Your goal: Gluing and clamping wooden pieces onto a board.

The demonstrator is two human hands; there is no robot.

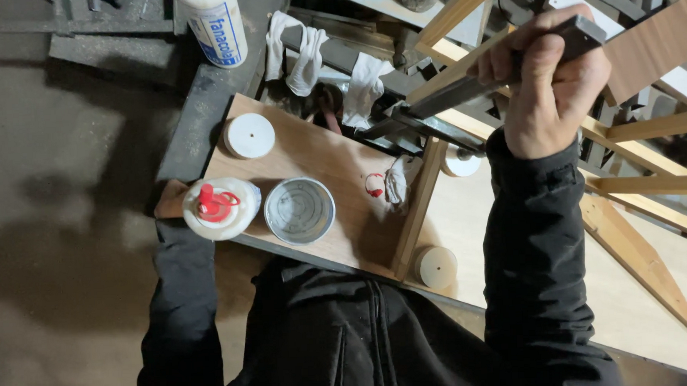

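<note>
Dim workshop floor surrounds a brown plywood board [319, 159]. At two o'clock my right hand [551, 91] is clamped around a dark flat metal bar [463, 91]; I judge it stiff, heavy, best gripped near its end. My left hand [170, 200] rests at nine o'clock beside a white squeeze bottle with red cap [220, 207]; its fingers are hidden, so I cannot tell their state.

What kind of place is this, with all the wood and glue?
Probably a woodworking shop. A glue bottle with a red cap and an open metal tin sit on a wooden board, wooden frame pieces lie about, and the right hand grips a dark metal bar.
</note>
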